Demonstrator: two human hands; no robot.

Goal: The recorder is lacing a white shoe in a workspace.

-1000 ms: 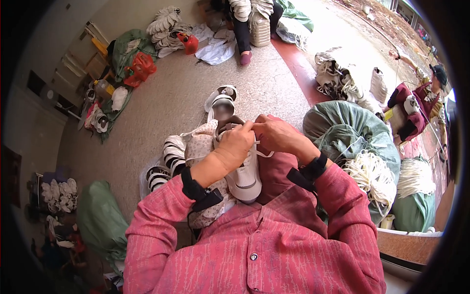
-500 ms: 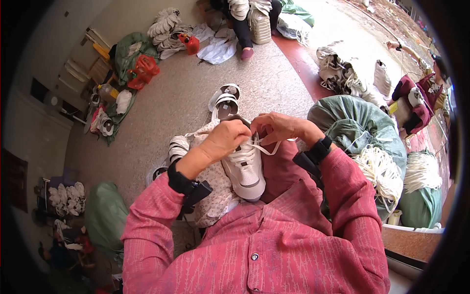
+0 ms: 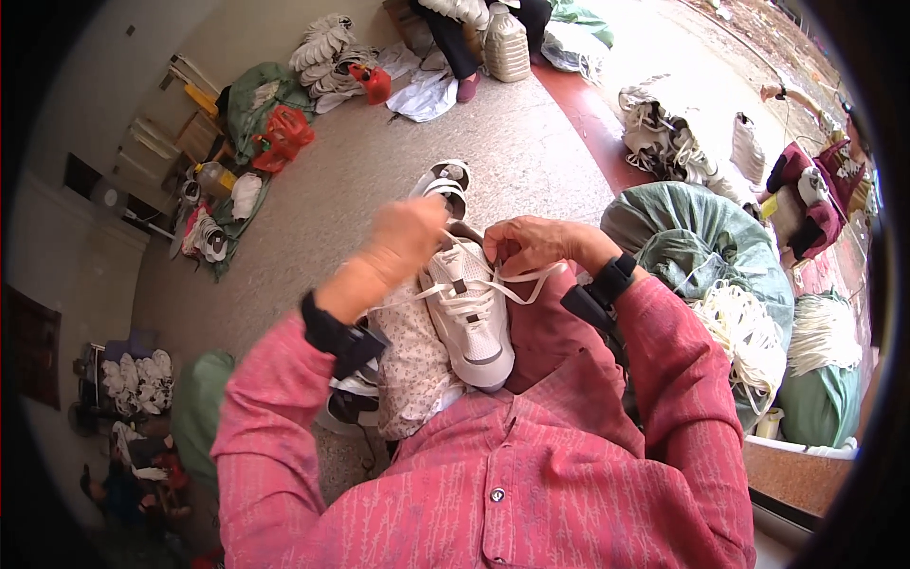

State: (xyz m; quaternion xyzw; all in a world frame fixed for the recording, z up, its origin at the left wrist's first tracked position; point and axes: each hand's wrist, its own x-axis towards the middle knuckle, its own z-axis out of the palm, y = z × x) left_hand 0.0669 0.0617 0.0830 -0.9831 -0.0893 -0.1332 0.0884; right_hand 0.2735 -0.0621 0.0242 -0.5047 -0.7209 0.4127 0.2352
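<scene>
A white sneaker (image 3: pixel 471 318) with grey trim rests on my lap, its toe pointing toward me. White shoelace (image 3: pixel 466 305) crosses its tongue, and a loose length loops out to the right under my right hand. My left hand (image 3: pixel 403 237), slightly blurred, is closed beside the collar on the left, with a strand of lace running from it to the shoe. At the right of the collar, my right hand (image 3: pixel 538 242) has its fingers curled and pinched around lace; its fingertips are partly hidden. Flower-patterned cloth (image 3: pixel 414 360) lies under the shoe's left side.
More shoes (image 3: pixel 445 180) stand beyond my knees. To the right sit a green sack (image 3: pixel 701 228) and a bundle of white laces (image 3: pixel 739 332). A red bag (image 3: pixel 282 137) and shoe parts line the far wall. Other people sit at the top and right.
My left hand has moved up and left, away from the shoe's middle, drawing lace with it. My right hand stays almost in place at the collar. More of the shoe's tongue shows.
</scene>
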